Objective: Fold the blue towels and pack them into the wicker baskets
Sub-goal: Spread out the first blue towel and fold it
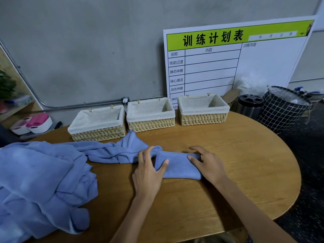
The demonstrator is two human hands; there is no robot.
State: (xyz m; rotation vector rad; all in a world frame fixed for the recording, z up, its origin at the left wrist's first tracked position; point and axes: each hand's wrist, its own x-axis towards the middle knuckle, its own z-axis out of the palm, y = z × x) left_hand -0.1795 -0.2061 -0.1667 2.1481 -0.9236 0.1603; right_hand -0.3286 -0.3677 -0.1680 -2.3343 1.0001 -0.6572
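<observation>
The head camera looked down on a rounded wooden table [228, 155]. Near its middle lay a small folded blue towel [177, 166], a flat rectangle of soft cloth. The left hand [149, 171] rested on the towel's left edge, its fingers straight over the far corner and its thumb laid flat on the cloth. The right hand [206, 163] pressed the towel's right end, fingers spread and only slightly bent, thumb pointing inward across the top. Neither hand gripped the cloth; both lay relaxed and flat against it.

Just behind the left hand, a twisted, unfolded blue towel [119, 151] stretched across the table towards the left. It joined a large rumpled heap of blue towels [40, 183] that filled the left side of the table and hung over its near edge.

Along the far edge of the table stood three rectangular wicker baskets with pale cloth liners, side by side: a left basket [98, 133], a middle basket [150, 125] and a right basket [203, 119]. No towels were seen in them.

Behind the baskets, a white board with a green header and Chinese characters [236, 58] leaned against a grey wall. To the right of the table stood a dark cylindrical bin [249, 106] and a black grid-patterned basket [282, 109].
</observation>
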